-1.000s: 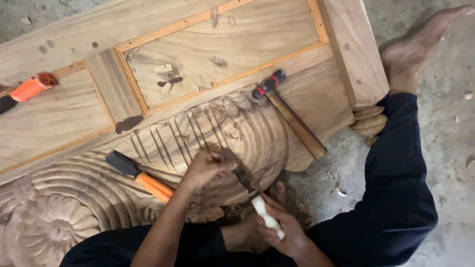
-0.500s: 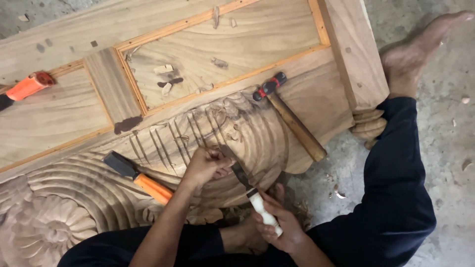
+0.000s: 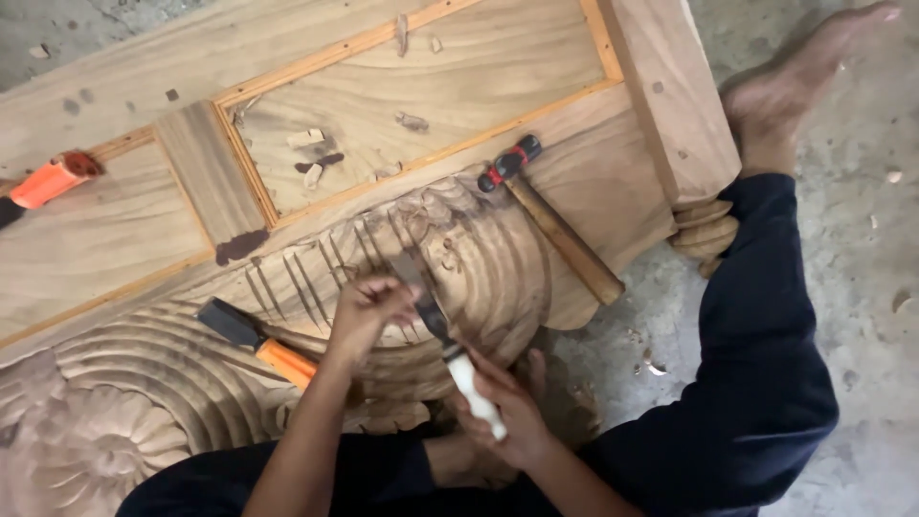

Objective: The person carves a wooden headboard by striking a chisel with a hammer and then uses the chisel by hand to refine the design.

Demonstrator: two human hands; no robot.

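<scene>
A large carved wooden panel lies flat, with fluted curves and a flower carving along its near edge. My right hand grips the white handle of a chisel. My left hand closes around the chisel's dark blade and presses it onto the fluted carving. The blade tip sits among the carved grooves, partly hidden by my left fingers.
A hammer with a wooden handle lies on the panel to the right. An orange-handled chisel rests left of my left hand, and another orange-handled tool sits at the far left. Wood chips lie in the recess. My leg in dark trousers stretches along the concrete floor.
Both hands and the chisel have shifted slightly along the carved grooves. The other tools lie where they were.
</scene>
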